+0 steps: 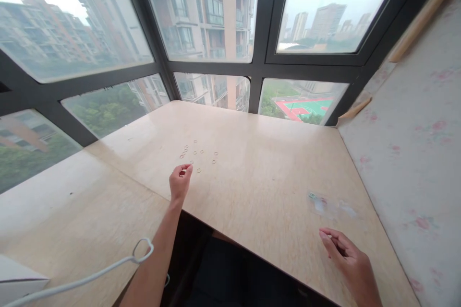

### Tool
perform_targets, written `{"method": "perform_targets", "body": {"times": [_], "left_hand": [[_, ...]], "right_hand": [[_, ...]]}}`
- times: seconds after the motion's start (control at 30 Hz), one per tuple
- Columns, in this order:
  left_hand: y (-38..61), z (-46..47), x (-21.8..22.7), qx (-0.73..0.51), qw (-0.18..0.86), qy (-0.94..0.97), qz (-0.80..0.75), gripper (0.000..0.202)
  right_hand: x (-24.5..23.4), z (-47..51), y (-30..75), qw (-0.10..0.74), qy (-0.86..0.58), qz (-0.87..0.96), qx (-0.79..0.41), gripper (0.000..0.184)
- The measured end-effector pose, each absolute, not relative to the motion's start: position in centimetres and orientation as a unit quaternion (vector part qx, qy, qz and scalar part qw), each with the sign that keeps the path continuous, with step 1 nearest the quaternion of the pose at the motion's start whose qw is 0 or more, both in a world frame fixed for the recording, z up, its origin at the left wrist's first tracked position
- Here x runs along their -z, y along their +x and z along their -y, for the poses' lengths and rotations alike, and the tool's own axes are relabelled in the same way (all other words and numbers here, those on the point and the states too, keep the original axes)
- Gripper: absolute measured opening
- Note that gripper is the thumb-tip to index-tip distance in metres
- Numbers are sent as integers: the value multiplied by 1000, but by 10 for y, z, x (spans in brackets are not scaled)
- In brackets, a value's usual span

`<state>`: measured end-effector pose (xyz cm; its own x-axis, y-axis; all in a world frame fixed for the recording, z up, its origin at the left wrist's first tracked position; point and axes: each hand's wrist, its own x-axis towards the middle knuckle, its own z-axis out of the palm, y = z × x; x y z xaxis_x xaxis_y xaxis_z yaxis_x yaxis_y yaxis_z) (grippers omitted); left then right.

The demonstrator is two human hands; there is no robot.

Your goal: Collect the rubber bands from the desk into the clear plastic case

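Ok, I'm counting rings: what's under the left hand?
Bare table shows around the left hand; loose rings lie just beyond it. Anything directly beneath is covered.

the left arm (158, 254) is stretched forward, and the left hand (180, 180) has its fingertips pinched together. the right hand (347, 255) is low and near, fingers loosely curled inward.

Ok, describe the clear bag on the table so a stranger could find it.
Take the wooden table under the windows. On its right side, just beyond the right hand, lies a clear plastic bag. It is flat with a green spot, unlike the tiny rings by the left hand.
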<state>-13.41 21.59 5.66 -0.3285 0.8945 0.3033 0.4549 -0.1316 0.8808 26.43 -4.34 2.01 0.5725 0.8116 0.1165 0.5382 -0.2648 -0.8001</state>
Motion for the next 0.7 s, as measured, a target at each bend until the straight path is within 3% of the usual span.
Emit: {"method": "perform_targets", "body": {"times": [0.1,0.2,0.7], "left_hand": [[-158,-247,-50,-413,104,608,-670,28],[-179,-265,-48,-326,71,665,-668,25],[-216,-298,-39,-253,139,783,-550,10]], "right_hand": [[-18,44,265,425,-781,425,-170,46],[-13,45,270,418,-789,413,-182,47],[-7,46,277,365,-801,452,-147,47]]}}
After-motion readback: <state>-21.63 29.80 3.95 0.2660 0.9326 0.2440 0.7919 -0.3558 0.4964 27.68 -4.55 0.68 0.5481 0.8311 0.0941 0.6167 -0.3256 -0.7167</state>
